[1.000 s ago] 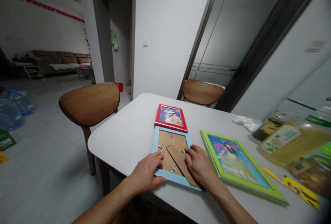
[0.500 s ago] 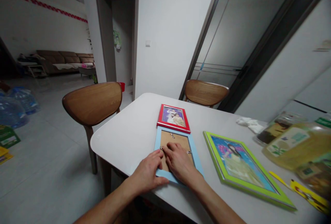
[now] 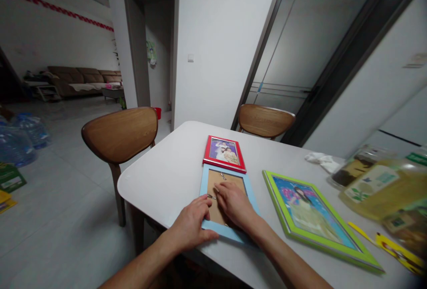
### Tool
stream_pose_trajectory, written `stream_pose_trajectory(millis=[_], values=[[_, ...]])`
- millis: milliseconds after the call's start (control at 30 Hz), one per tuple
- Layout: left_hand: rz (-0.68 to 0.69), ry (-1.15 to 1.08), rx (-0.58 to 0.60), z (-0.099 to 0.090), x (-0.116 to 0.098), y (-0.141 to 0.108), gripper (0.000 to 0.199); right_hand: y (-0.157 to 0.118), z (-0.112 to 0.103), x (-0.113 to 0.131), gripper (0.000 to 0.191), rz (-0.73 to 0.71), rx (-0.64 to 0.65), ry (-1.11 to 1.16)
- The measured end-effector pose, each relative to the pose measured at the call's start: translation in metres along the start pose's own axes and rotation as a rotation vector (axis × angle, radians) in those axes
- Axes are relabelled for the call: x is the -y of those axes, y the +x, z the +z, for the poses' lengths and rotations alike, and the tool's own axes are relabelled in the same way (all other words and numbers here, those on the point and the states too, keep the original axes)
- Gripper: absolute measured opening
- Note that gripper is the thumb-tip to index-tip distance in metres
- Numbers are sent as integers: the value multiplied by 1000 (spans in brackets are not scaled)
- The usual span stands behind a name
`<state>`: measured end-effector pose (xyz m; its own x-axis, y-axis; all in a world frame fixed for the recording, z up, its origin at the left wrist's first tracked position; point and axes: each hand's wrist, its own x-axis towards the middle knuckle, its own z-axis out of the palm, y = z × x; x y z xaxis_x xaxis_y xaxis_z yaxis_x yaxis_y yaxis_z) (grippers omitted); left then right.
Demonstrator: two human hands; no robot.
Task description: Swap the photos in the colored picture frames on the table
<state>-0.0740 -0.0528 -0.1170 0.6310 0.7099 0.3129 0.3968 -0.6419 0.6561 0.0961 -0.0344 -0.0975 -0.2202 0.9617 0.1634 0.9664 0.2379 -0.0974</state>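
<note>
Gripping the near left corner of the blue frame [image 3: 230, 233], the left hand [image 3: 191, 221] is partly closed, thumb along the near edge and fingers over the left side. The right hand [image 3: 235, 204] is half curled on the brown backing [image 3: 217, 213], fingertips near a clip [image 3: 211, 196]; whether it pinches anything, I cannot tell. The blue frame lies face down on the table [image 3: 163, 178], between the red frame [image 3: 225, 152] and the person.

On tbl [image 3: 167, 178]: nr frame [image 3: 218, 214] under L hand [image 3: 191, 220], R hand [image 3: 235, 204] | far frame [image 3: 224, 153] just behind | side frame [image 3: 316, 218] to R | bottle [image 3: 373, 186] farther R | L chair [image 3: 122, 133] L of tbl | far chair [image 3: 267, 121] behind.
</note>
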Motion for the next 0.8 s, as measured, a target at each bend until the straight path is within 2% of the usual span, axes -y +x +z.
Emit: stream_pose_trajectory(millis=[100,300,533,800], values=[[-1,-3,1,1,3,-1,32,16,6,-17,31,122,-69,-18],[-16,-7,15,0,3,0,32,40,18,-29,31,195,-66,-62],[-18,0,12,-1,1,-1,31,45,20,-34,34,188,-33,-75],[-59,82,25,-4,-7,-2,29,45,20,-32,36,231,-60,-85]])
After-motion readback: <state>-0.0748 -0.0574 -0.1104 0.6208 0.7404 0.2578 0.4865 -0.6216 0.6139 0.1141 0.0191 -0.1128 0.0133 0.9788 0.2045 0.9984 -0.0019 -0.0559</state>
